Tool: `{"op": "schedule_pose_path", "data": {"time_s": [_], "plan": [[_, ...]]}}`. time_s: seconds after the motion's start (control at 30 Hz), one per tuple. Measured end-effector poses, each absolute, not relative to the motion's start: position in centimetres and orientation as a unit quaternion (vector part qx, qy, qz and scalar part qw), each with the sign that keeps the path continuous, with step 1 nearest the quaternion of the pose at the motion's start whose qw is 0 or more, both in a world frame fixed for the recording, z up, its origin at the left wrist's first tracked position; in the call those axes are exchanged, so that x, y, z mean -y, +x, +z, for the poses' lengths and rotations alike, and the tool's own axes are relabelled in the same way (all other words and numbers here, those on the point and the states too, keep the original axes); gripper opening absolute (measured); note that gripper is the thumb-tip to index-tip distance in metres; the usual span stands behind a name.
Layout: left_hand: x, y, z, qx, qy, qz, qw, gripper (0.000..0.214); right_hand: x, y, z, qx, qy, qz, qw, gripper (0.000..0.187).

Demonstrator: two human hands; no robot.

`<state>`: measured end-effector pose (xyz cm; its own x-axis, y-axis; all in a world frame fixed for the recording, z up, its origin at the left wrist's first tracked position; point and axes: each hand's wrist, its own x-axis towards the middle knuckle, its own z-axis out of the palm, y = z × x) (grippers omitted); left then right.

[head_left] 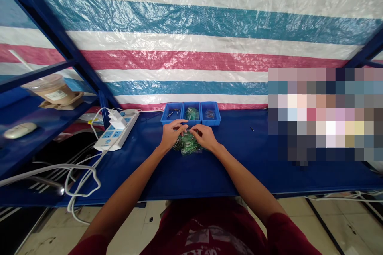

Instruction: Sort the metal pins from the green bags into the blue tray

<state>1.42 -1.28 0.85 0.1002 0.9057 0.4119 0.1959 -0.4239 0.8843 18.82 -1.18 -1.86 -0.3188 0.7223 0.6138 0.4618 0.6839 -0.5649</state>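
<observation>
My left hand point(173, 132) and my right hand point(205, 135) are close together over a loose pile of green pieces point(189, 145) mixed with thin metal parts like screws or pins. The thumb and fingers of each hand are pinched together. What lies between the fingertips is too small to make out. Just behind the hands stand three blue bins side by side. The left bin point(163, 118) has a few screw-like metal parts in it, the middle bin point(191, 121) green pieces, and the right bin point(219, 117) small thin metal pieces.
A white power strip point(122, 133) with plugs and loose white cables point(92, 175) lies left on the blue table point(191, 179). One small screw-like part point(251, 129) lies to the right. A drink cup point(49, 89) and mouse point(20, 130) sit on the left shelf. The far right is pixelated.
</observation>
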Motion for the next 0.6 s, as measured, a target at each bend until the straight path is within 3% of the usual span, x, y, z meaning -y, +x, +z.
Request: {"op": "schedule_pose_path", "data": {"time_s": [0.3, 0.6], "plan": [[0.5, 0.9, 0.8, -0.428, 0.681, 0.465, 0.37, 0.036, 0.9, 19.0, -2.1, 0.767, -0.396, 0.143, 0.485, 0.037], [-2.3, -0.5, 1.6, -0.511, 0.42, 0.586, 0.468, 0.038, 0.7, 18.9, -2.2, 0.751, -0.424, 0.126, 0.489, 0.037]]}}
